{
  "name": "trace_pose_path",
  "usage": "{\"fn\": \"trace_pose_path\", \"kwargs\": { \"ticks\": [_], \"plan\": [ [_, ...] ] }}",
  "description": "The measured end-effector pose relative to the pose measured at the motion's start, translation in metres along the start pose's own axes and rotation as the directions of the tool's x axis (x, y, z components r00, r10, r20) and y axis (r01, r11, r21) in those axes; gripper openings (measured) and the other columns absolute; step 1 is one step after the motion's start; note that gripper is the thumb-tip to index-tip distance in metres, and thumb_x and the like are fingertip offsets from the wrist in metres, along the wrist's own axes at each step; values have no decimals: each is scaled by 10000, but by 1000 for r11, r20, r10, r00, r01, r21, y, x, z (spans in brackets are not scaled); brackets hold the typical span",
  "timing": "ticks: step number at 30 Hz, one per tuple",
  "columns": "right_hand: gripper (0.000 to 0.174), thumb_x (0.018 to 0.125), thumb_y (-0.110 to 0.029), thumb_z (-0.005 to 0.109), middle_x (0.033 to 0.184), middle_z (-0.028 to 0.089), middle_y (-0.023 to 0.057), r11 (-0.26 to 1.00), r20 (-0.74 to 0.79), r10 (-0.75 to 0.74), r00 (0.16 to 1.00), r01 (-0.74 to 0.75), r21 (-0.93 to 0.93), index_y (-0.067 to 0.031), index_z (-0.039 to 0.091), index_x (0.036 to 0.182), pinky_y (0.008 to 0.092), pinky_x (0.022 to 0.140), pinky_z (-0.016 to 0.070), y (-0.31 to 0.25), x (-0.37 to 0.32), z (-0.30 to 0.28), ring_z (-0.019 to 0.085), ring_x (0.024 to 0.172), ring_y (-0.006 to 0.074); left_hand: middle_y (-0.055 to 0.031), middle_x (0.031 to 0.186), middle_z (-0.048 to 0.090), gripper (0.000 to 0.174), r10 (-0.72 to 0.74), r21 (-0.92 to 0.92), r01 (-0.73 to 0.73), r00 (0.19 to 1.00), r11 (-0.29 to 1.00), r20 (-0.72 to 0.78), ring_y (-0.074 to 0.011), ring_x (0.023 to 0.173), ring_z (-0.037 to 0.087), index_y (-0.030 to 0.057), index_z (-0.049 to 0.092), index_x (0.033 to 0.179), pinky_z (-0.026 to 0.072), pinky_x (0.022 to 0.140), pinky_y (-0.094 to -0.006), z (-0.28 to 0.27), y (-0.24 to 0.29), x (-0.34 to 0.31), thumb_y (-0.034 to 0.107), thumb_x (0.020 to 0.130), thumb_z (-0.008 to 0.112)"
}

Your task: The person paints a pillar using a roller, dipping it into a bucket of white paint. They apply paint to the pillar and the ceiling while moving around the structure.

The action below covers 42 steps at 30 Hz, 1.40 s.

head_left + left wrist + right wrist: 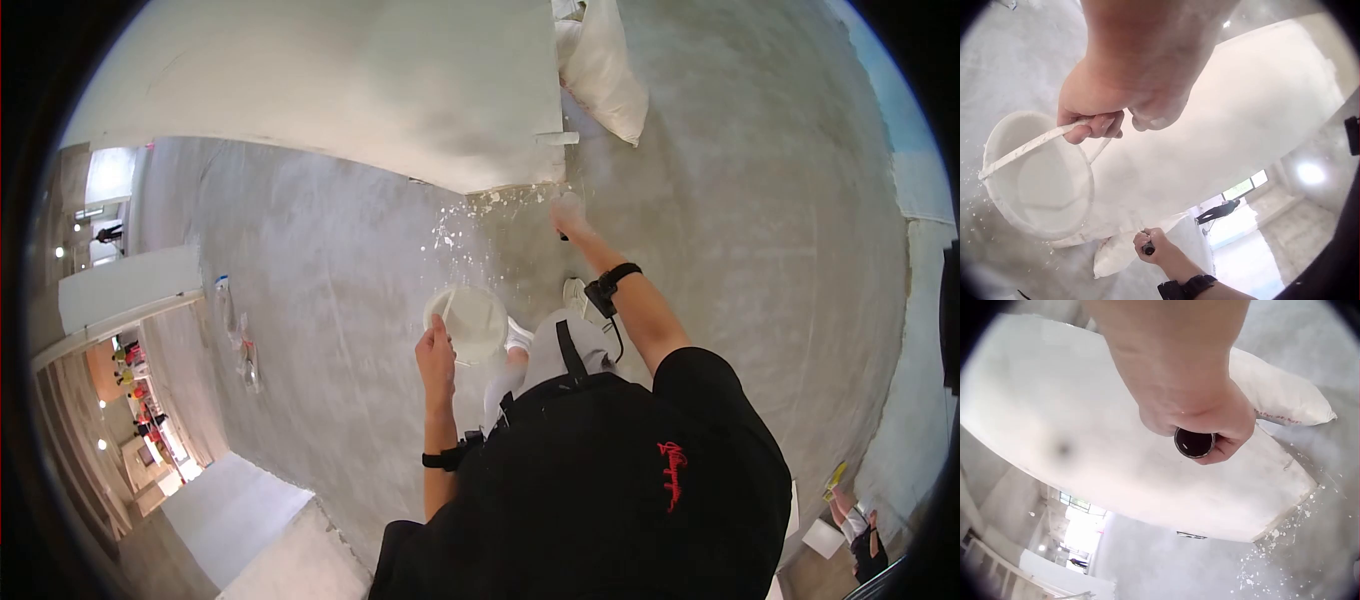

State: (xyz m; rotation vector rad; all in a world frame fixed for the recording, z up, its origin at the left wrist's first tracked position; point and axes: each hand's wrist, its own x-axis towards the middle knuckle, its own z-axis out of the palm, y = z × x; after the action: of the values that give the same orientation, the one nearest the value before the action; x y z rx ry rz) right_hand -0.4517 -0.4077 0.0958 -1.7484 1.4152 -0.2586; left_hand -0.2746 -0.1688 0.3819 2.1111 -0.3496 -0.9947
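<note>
- I am looking down at a bare concrete floor [330, 260] that runs up to a white wall [380, 80] on the far side.
- My operator's left hand [436, 355] sits left of centre, fingers [1094, 125] curled round the thin bail [1029, 145] of a white bucket [475, 322], which hangs just beside that hand, above the floor.
- White splatters [450, 235] dot the floor between the bucket and the wall's lower edge.
- The right hand [568, 213] reaches farther out, close to the wall's corner, fingers wrapped tight round a dark round handle [1194, 442]; I cannot tell what is on its other end.
- A white sack [605, 65] lies far right, beside the wall.
</note>
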Motion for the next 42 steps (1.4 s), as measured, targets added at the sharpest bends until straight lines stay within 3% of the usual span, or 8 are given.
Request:
{"fn": "trace_pose_path", "kwargs": {
  "ticks": [2,4,8,10,19,23,34,42],
  "plan": [
    [234,899,-266,516,514,480,14,998,62,-26,998,30,-53,-78,585,779,295,352,355,-10,-2,-8,449,373,162,66,554,341,467,22,-9,-22,1000,1000,-9,-39,458,310,93,470,654,259,426,-213,-3,1,-1,465,927,538],
    [341,930,-315,463,491,430,0,626,33,333,942,-247,740,-79,499,687,291,348,344,-62,-46,-69,413,356,143,67,555,340,463,6,-30,-7,1000,1000,-18,-40,450,305,91,474,667,257,418,-213,-6,1,0,469,927,535],
    [398,959,-333,418,578,565,128,836,-88,107,990,-41,547,30,576,919,346,424,450,-94,-85,-124,580,484,222,67,554,337,462,26,-55,-26,1000,998,14,-41,447,304,90,478,678,260,415,-213,-8,4,0,476,926,533],
    [436,963,-372,401,524,488,73,670,48,263,963,-219,709,6,567,823,328,396,412,-120,-98,-149,523,440,179,70,545,328,472,22,-42,-21,1000,999,3,-40,444,302,92,476,667,262,415,-210,-9,3,4,485,923,533],
    [388,963,-385,421,517,397,-32,509,-72,108,992,7,861,-96,447,704,269,355,325,-183,-143,-209,387,389,103,33,541,396,563,129,9,-130,987,991,99,-69,463,362,28,525,645,303,426,-252,-19,-6,22,518,921,506],
    [389,964,-395,422,520,368,-41,562,-203,92,975,118,819,-115,416,693,256,346,303,-206,-152,-229,360,385,86,51,529,365,530,184,-9,-185,972,983,146,-62,448,350,86,481,623,305,421,-232,-24,-12,37,528,911,523],
    [438,978,-444,396,518,357,-28,582,-416,-13,909,345,736,-84,421,729,245,347,285,-274,-173,-275,322,364,70,-20,566,480,611,288,48,-303,936,952,201,-111,544,413,-30,544,623,339,493,-315,-56,-19,69,507,914,522],
    [414,978,-431,393,516,364,-28,533,-393,-66,917,365,764,-118,410,708,242,345,285,-321,-168,-296,319,363,67,-5,548,464,568,323,47,-339,924,940,207,-104,454,439,9,546,651,356,424,-267,-93,-38,93,513,911,523]
  ]
}}
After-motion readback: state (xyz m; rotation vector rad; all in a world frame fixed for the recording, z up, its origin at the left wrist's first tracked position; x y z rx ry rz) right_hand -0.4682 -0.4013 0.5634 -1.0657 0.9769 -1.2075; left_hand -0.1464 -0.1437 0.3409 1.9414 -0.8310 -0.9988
